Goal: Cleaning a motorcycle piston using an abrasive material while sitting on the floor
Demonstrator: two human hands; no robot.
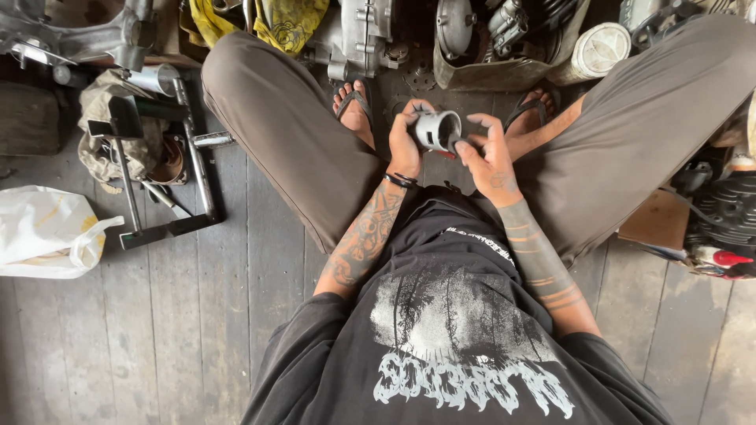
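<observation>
I sit on a wooden plank floor with my knees spread. My left hand [405, 142] grips a short metal cylinder, a piston [438, 130], with its hollow end facing right. My right hand [490, 157] touches the piston's open rim with its fingertips, and something small and red shows under the rim. Both hands hover between my feet in sandals, just in front of my black printed shirt.
Engine cases and metal parts [362, 35] lie ahead, beside a basin of parts [504, 47] and a white tub [598, 49]. A metal frame stand [169, 157] and a white plastic bag [47, 232] sit to the left. Another engine [720, 224] stands at right.
</observation>
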